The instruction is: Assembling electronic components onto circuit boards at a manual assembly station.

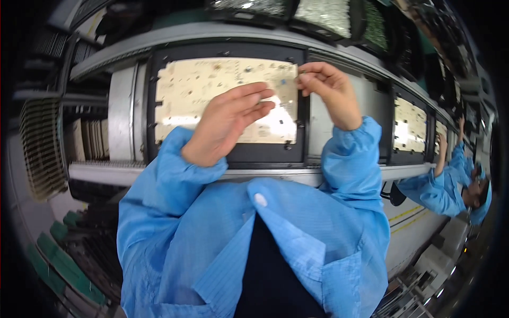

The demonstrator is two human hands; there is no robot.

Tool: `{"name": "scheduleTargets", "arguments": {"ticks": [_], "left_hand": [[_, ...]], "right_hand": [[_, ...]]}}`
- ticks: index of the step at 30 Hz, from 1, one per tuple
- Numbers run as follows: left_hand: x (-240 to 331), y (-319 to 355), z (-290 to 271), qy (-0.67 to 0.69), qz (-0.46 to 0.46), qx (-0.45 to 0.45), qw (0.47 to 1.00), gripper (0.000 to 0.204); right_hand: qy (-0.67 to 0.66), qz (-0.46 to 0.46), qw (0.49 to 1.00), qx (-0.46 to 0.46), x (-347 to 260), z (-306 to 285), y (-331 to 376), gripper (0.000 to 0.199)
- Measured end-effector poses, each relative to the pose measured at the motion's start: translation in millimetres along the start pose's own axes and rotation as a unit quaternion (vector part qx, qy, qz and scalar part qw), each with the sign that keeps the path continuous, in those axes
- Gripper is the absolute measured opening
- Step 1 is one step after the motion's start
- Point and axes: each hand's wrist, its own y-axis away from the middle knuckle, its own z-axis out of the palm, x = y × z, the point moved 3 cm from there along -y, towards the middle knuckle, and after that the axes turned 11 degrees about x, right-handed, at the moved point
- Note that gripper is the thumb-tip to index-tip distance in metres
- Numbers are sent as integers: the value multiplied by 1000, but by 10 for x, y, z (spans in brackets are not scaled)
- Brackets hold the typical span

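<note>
A cream-coloured circuit board [177, 87] lies in a black frame [225, 153] in front of me, with small components scattered over its face. My left hand [225, 119] hovers over the middle of the board, fingers half curled and pointing right. A tiny dark item seems to sit between its fingertips, too small to name. Over the board's upper right corner, my right hand [334, 95] closes thumb and fingers in a pinch. What that pinch holds, if anything, is too small to make out. Both forearms wear blue sleeves.
Metal rails [106, 169] carry the frame; another framed board [409, 124] stands farther right. Beyond the far rail are black bins, one with silvery parts [323, 16], one with green parts [375, 26]. Co-workers in blue [440, 185] sit at right. Stacked trays [42, 148] stand left.
</note>
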Motion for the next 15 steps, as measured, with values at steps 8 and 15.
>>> {"name": "scheduleTargets", "arguments": {"ticks": [8, 15], "left_hand": [[224, 34, 343, -162, -22, -34, 986, 33], [479, -671, 1473, -291, 80, -147, 942, 32]], "right_hand": [[-15, -23, 999, 37, -138, -302, 158, 21], [-26, -7, 996, 81, 93, -526, 148, 21]]}}
